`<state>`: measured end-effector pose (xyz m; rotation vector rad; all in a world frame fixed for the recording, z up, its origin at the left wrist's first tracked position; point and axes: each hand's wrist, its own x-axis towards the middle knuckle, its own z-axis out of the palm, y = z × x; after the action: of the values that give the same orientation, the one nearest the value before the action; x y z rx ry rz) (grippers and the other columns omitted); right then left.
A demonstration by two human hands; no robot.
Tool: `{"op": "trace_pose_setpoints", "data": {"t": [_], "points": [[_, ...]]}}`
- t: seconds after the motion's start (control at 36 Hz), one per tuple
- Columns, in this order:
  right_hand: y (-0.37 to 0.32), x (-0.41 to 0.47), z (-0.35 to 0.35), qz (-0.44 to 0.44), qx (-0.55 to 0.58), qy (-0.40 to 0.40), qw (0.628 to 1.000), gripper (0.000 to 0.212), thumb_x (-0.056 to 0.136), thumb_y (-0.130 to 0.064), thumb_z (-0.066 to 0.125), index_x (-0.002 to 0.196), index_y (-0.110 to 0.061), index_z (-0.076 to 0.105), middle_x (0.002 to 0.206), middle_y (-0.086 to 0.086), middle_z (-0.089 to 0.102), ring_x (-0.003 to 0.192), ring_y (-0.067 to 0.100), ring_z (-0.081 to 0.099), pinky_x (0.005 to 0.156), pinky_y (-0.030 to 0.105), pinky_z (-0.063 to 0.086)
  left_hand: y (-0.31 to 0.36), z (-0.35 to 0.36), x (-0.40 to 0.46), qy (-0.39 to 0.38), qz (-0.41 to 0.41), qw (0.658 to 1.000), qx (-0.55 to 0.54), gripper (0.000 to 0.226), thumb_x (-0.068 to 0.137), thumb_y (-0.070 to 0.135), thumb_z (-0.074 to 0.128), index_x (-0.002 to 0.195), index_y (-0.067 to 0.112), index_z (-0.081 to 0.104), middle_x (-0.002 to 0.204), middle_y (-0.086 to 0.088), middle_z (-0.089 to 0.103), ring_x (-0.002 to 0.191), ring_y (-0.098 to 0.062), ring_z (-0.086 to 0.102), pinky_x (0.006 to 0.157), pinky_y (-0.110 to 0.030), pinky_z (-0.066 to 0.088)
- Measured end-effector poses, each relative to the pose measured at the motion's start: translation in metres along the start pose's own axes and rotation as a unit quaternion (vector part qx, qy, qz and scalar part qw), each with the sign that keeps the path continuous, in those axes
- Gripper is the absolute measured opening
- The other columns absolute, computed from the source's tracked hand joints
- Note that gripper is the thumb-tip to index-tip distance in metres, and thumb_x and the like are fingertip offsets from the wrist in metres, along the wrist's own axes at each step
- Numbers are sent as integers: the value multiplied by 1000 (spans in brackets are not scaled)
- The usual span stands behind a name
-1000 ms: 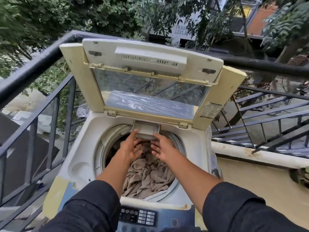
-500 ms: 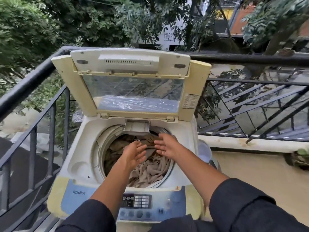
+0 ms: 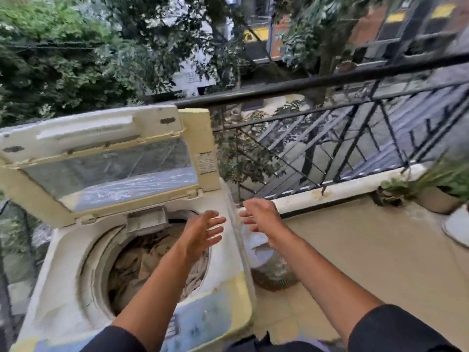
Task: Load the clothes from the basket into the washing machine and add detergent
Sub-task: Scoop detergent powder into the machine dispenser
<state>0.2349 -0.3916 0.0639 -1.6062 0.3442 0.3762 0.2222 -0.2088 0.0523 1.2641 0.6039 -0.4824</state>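
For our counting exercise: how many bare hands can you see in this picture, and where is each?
2. The left hand hovers open over the washing machine drum's right rim; the right hand hovers open just past the machine's right edge. Neither holds anything.

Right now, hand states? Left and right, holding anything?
Left hand: open, fingers spread, holding nothing, above the washing machine drum.
Right hand: open, fingers relaxed, holding nothing, just past the machine's right edge.

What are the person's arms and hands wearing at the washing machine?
Both arms wear dark, almost black sleeves pushed up, so the forearms are bare. The left hand and right hand are bare too: no gloves. The blurred frame shows no rings, watch or bracelets.
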Motion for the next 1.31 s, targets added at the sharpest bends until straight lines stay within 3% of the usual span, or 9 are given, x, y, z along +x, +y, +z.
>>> {"op": "trace_pose_setpoints", "data": {"t": [0.19,0.33,0.44,0.58,0.78,1.03,1.14,1.22,1.31], "points": [[33,-29,-109,-28,3,116,993,13,99,-26,59,93,-21,69,86,6,75,70,17,66,58,27,49,-14,109,0,-39,-7,992,117,25,102,28,56,117,14,69,115,-6,77,94,-23,68,105,-44,51],[79,-69,-191,-7,-11,214,977,20,79,-46,56,84,-33,70,83,-2,77,80,22,73,75,38,57,-54,192,-9,-91,-36,977,191,20,104,28,53,106,17,70,119,-7,74,101,-25,67,91,-39,55],[135,-106,-251,33,-32,274,961,43,70,-55,50,92,-23,69,91,2,77,90,29,73,86,48,59,-101,251,-18,-148,-68,955,246,23,106,27,50,112,15,69,116,-6,73,103,-25,66,92,-39,54],[202,-164,-308,106,-59,349,929,9,92,-23,60,94,-28,68,102,-4,76,93,18,68,83,32,53,-174,315,-25,-184,-103,922,325,19,104,23,53,112,14,67,95,-2,74,71,-17,62,64,-28,50],[311,-224,-362,203,-47,448,869,22,94,-15,63,116,-15,68,101,2,72,97,26,70,80,31,51,-258,373,-43,-248,-165,856,422,18,105,27,53,116,19,65,115,-8,73,96,-25,61,84,-36,53],[405,-252,-389,291,-147,466,822,43,87,-19,67,130,-14,60,127,12,65,123,32,56,101,40,47,-348,403,-28,-311,-198,766,526,22,97,22,66,117,13,67,109,-6,66,93,-21,60,76,-32,50],[431,-247,-399,375,-85,447,808,53,90,-22,62,140,-11,51,136,17,59,126,37,56,100,41,46,-386,418,-17,-315,-215,744,548,15,103,19,60,88,20,63,80,2,64,73,-13,60,78,-29,48],[448,-241,-403,416,-36,409,811,55,93,-23,56,146,-13,46,140,16,60,125,38,58,98,40,49,-407,426,-14,-318,-221,731,561,16,105,29,56,112,17,65,102,-1,59,95,-18,55,93,-36,46],[465,-236,-407,439,-11,400,805,49,93,-19,54,142,-13,52,140,13,61,125,36,59,96,37,49,-425,436,-15,-321,-225,726,565,40,108,29,49,141,6,54,127,-11,57,110,-22,50,88,-34,46]]}}
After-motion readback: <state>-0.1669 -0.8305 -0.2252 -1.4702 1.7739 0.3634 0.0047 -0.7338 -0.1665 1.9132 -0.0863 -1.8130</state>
